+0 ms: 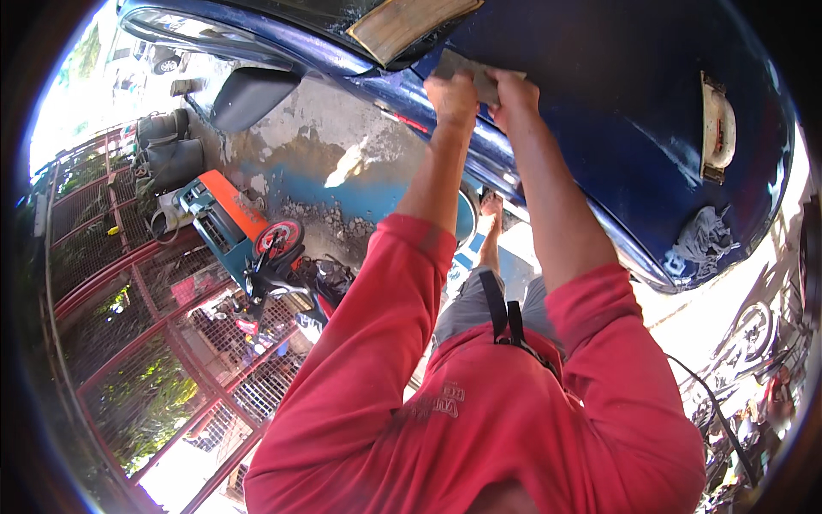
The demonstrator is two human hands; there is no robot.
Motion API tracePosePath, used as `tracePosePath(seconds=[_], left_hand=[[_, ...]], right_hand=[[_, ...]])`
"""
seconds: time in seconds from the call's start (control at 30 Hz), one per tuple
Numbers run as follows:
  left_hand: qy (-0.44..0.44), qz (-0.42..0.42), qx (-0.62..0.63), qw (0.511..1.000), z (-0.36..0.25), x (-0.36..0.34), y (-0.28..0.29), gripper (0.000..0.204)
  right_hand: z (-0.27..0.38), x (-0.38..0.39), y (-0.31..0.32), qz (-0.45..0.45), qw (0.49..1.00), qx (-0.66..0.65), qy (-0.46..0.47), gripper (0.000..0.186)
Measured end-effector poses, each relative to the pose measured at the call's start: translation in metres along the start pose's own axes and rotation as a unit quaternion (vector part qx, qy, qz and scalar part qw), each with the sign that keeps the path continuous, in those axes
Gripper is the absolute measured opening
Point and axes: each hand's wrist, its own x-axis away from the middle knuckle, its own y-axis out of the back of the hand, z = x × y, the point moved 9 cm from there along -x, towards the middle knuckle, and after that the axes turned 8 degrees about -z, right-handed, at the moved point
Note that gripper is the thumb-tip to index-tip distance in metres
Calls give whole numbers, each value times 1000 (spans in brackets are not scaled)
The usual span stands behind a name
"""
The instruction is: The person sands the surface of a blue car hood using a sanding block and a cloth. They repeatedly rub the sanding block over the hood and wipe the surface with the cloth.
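Observation:
Both my hands are out at arm's length over the dark blue car body. Between them is a flat greyish-brown piece, which looks like a sheet or block; its exact kind is unclear. My left hand is closed on its left end, and my right hand is closed on its right end. The piece lies on or just over the blue panel near its edge. Just beyond my left hand, a curved tan board-like piece rests by the car's dark glass.
A grey rag lies on the car at the right, below a pale lamp-like part. A motorcycle stands left, beside a red metal grille. Bicycles and clutter are at the lower right. A dark side-mirror-like shape juts out.

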Motion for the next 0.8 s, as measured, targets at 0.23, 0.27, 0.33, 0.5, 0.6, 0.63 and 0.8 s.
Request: tracePosePath(seconds=[0.23, 0.27, 0.33, 0.5, 0.6, 0.63, 0.8], left_hand=[[20, -18, -46, 999, -2, -13, -15, 13], [5, 9, -44, 999, -6, -16, -24, 13], [-7, 26, -39, 999, -9, -18, -32, 14], [73, -20, -118, 990, 36, 23, 5, 13], [40, -1, -52, 998, 54, 59, 25, 15], [44, 1, -45, 998, 59, 66, 28, 18], [68, -10, -52, 996, 65, 62, 22, 15]], right_hand=[[-2, 1, 14, -78, 995, -32, -48, 24], [12, -3, 4, -59, 997, -33, -24, 23], [27, -6, -10, -24, 1000, -4, -14, 22], [-23, 4, 53, -71, 995, -8, -70, 18], [-60, 2, 100, -35, 998, -18, -59, 22], [-62, 7, 102, -4, 998, -29, -51, 22], [-28, 18, 81, -24, 998, -42, -38, 20]])
